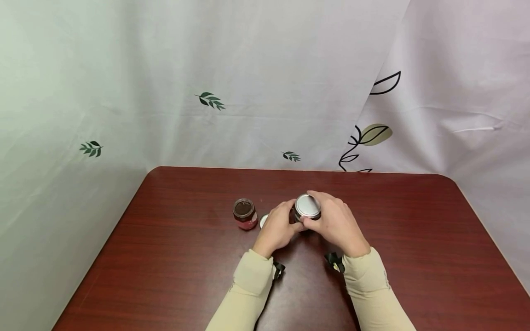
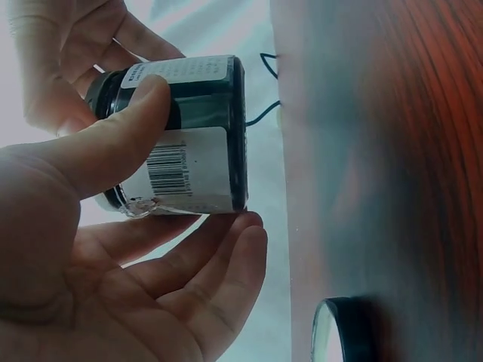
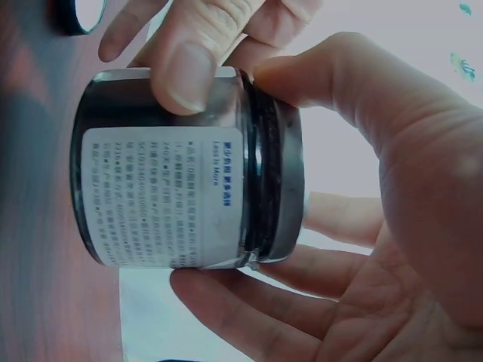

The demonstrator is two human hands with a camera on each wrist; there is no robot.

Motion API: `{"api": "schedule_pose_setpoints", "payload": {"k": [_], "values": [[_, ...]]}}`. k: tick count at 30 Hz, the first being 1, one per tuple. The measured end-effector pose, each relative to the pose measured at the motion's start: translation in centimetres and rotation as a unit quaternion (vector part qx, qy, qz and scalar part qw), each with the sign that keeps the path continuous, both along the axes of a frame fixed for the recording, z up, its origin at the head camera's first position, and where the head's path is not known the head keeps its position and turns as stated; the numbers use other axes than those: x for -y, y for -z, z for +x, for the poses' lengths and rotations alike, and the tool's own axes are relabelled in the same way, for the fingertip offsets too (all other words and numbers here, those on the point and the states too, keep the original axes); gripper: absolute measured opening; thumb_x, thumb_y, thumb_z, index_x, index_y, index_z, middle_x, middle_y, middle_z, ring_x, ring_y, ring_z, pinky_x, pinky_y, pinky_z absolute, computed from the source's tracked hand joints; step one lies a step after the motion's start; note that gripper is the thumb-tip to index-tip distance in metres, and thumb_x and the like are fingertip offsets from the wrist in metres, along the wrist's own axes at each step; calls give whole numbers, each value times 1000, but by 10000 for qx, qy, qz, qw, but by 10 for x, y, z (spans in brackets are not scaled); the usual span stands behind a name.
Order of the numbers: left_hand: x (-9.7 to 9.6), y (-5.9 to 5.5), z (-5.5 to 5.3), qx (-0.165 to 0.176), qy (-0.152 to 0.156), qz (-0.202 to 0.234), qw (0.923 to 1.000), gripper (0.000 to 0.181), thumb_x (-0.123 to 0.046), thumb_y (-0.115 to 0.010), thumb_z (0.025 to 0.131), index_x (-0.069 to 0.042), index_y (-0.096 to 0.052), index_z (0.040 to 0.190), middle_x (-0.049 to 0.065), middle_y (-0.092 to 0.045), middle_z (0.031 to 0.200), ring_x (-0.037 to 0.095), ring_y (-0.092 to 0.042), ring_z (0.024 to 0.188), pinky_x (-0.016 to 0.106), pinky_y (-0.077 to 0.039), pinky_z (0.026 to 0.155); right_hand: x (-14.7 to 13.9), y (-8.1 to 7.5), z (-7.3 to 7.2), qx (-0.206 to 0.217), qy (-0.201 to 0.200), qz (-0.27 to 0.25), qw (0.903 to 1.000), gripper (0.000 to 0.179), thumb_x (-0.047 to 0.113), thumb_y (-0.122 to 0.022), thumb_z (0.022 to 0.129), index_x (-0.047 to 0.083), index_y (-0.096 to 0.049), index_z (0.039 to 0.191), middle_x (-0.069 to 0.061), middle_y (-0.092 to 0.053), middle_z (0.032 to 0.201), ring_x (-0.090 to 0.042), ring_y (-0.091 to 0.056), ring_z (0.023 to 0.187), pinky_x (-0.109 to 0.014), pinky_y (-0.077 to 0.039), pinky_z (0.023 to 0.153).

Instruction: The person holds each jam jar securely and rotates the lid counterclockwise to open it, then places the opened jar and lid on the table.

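A dark glass jar (image 2: 200,113) with white printed labels is held between both hands above the table. My left hand (image 1: 276,228) grips its body, with the thumb across the glass in the left wrist view. At the top, my right hand (image 1: 338,226) holds the silver lid (image 1: 308,205), thumb and fingers round its rim. The lid sits on the jar. In the right wrist view, a label of small print (image 3: 162,196) faces the camera, and a barcode (image 2: 167,169) shows in the left wrist view.
A second jar (image 1: 245,214), lidless with dark contents and a red label, stands on the table left of my hands. Beside it lies a loose lid (image 1: 263,221), partly hidden by my left hand. The reddish-brown table (image 1: 174,257) meets a pale patterned curtain (image 1: 256,78) behind.
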State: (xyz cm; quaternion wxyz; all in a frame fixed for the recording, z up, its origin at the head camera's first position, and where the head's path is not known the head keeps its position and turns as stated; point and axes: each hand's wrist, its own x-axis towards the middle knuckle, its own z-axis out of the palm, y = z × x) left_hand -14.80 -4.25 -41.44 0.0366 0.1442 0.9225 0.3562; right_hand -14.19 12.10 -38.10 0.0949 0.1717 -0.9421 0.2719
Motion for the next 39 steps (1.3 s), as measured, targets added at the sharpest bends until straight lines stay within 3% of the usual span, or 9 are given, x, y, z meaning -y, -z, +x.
{"api": "schedule_pose_setpoints", "payload": {"k": [10, 24, 39], "values": [[1, -5, 3, -307, -4, 260, 9992, 64, -33, -72, 80, -10, -47, 134, 3, -53, 128, 17, -49, 119, 34, -39, 98, 1, -3, 1, -164, 185, -201, 9995, 64, 28, -75, 66, 5, -57, 123, -9, -61, 116, -25, -60, 95, -41, -47, 77], [0, -12, 5, -372, -117, 365, 9986, 66, -33, -71, 81, -11, -44, 137, 3, -50, 133, 17, -47, 121, 36, -39, 98, 3, -4, 2, -452, 265, -439, 9977, 63, 30, -75, 66, 6, -58, 123, -9, -62, 117, -24, -60, 102, -40, -47, 80], [-6, -8, 3, -741, -264, 729, 9942, 66, -32, -73, 77, -11, -46, 134, 2, -54, 125, 17, -51, 115, 36, -41, 95, 3, -6, 4, -540, 434, -636, 9956, 61, 32, -76, 69, 6, -59, 122, -9, -62, 116, -24, -60, 100, -41, -47, 79]]}}
